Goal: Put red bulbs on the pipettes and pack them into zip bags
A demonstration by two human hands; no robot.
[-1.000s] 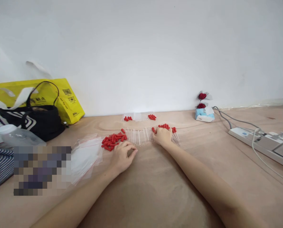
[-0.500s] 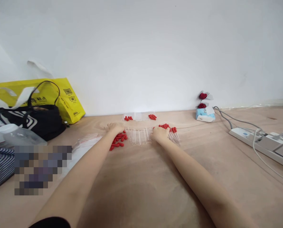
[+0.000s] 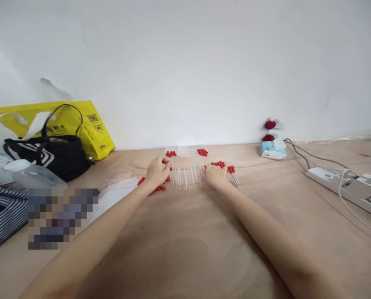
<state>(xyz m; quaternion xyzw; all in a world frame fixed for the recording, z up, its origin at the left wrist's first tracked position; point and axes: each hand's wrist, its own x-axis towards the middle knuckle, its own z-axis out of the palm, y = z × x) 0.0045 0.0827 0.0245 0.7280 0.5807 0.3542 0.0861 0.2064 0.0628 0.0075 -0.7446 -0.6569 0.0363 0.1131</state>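
Note:
My left hand [image 3: 157, 171] is raised slightly over a pile of red rubber bulbs [image 3: 160, 188], thumb and fingers pinched around a small red bulb [image 3: 171, 168]. Just right of it, a row of thin clear tubes [image 3: 185, 177] lies side by side on the wooden table. My right hand [image 3: 216, 175] rests at the row's right end, fingers curled down; a speck of red shows by its fingertips, but what it grips is hidden. Beyond and beside that hand lie tubes with red bulbs on their ends [image 3: 232, 170].
Clear bags with red bulbs [image 3: 202, 152] lie by the wall. To the left are plastic bags [image 3: 118, 189], a bottle [image 3: 32, 176], a black bag [image 3: 57, 160] and a yellow bag [image 3: 100, 141]. A tissue pack [image 3: 272, 150] and power strip [image 3: 338, 182] sit right.
My left hand has come up and right from the red pile towards the tubes, with a red bulb at its fingertips. My right hand stays by the row's right end.

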